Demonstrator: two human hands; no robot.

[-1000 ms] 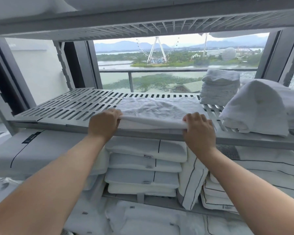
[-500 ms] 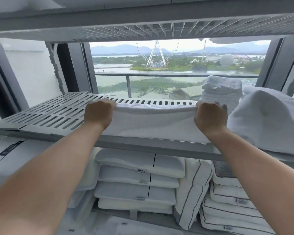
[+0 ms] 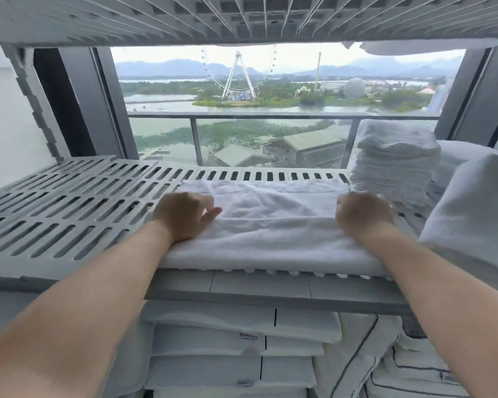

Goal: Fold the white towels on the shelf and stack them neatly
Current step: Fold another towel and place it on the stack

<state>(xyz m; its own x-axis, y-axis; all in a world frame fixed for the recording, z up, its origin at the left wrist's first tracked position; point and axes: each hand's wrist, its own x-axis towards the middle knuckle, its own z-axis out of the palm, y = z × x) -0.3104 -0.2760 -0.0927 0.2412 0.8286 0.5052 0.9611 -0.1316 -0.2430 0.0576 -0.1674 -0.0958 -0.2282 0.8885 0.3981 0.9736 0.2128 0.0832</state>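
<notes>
White towel (image 3: 273, 225) now lies doubled over at the middle of the shelf (image 3: 69, 214), by its near edge; half a second ago both hands held its near hem raised. The left hand (image 3: 184, 216) rests on its left end, fingers loosely bent, pinching nothing. The right hand (image 3: 362, 214), blurred, curls on the right end; I cannot tell its grip. Likely one fold is done, with more before it joins the folded stack (image 3: 394, 165) far right.

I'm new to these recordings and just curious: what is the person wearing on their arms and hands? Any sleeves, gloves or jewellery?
Nothing that shows. The left hand and right hand are bare: no gloves and no ring visible, though the right one is blurred. Both forearms are uncovered to the picture's edge, with no sleeve, watch or bracelet in view.
</notes>
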